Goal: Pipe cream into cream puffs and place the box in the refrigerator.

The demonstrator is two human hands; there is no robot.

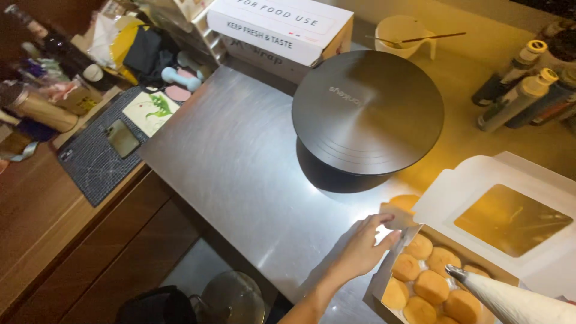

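Observation:
My left hand [362, 248] rests on the steel table and grips the left flap of an open white pastry box [543, 267]. Several golden round pastries [430, 285] fill the box. Its windowed lid stands open to the right. A white piping bag [516, 300] with a metal tip comes in from the lower right and points at the pastries. My right hand is out of view beyond the bag.
A dark round cake turntable [367, 114] stands behind the box. A long white cardboard box [279, 27], a cup with chopsticks [401, 36] and squeeze bottles [516, 90] line the back. A grey cutting mat [105, 150] and clutter lie left. The steel table [228, 156] ends near a pot lid [233, 297].

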